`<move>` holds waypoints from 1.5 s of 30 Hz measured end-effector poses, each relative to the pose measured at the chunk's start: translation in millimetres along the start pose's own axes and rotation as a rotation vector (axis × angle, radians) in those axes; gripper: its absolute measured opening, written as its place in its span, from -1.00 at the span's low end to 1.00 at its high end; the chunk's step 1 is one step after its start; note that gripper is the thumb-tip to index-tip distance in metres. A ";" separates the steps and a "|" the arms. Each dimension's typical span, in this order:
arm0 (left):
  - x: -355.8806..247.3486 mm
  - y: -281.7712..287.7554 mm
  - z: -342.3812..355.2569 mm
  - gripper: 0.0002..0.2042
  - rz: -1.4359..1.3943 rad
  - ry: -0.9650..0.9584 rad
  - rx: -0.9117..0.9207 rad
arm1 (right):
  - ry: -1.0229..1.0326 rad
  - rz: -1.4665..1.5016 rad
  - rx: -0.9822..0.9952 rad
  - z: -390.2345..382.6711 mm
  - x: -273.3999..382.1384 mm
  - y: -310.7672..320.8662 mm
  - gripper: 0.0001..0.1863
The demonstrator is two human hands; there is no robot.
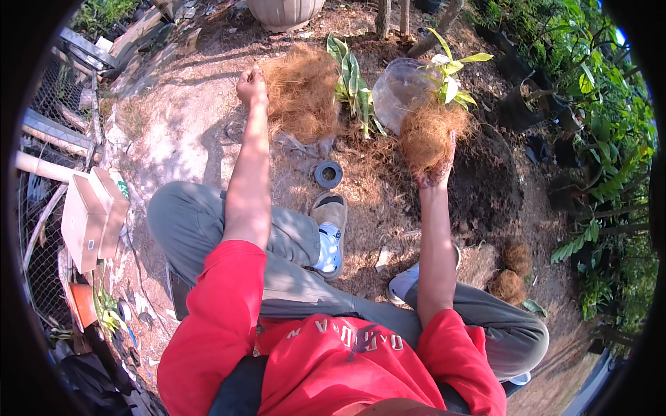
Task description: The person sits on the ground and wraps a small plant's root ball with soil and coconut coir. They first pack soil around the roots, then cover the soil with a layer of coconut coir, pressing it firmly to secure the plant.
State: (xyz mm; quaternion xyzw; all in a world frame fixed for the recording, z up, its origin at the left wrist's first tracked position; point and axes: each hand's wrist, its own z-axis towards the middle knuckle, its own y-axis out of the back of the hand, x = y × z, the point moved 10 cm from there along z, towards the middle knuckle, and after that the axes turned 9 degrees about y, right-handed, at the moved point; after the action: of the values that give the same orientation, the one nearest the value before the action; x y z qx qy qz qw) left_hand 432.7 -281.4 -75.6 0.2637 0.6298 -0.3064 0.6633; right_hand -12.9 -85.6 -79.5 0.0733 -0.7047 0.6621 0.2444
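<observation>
My right hand [441, 173] grips a round clump of brown coconut fibre [429, 139] from below; the clump hides part of the fingers. Behind that clump lie a clear plastic sheet or bag [397, 89] and a plant with pale green leaves [451, 69]. At the left edge of a larger heap of loose coconut fibre [302, 90] is my left hand [252, 87], its fingers curled closed. Whatever it may pinch is too small to make out. Between the two masses of fibre lies a plant with long variegated leaves [352, 83].
A roll of grey tape [328, 174] lies on the ground before my shoe [331, 215]. Two fibre balls [508, 286] rest at the right. Potted plants [520, 107] line the right side. Cardboard boxes [90, 220] stand at left, a large pot [284, 12] at the far side.
</observation>
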 end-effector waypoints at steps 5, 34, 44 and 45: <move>-47.9 5.2 9.7 -0.87 -0.500 -0.070 0.058 | 0.000 0.000 -0.027 2.3 -5.4 -2.3 -0.29; -26.1 -74.2 13.2 -0.79 0.764 -0.403 0.486 | -0.022 0.044 -0.068 5.9 -21.8 13.0 -0.30; -103.8 -89.7 -1.8 -0.84 -0.070 -0.340 0.547 | -0.005 0.041 -0.048 5.0 -16.7 11.5 -0.31; -130.0 -88.1 -16.7 -0.82 -0.091 -0.390 0.503 | -0.004 0.062 -0.027 6.6 -15.0 10.7 -0.31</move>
State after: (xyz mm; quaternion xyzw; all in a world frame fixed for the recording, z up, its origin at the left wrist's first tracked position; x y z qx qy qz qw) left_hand 353.9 -318.8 56.0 0.3272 0.4064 -0.5266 0.6712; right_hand -6.0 -94.1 -95.7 0.0496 -0.7159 0.6597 0.2231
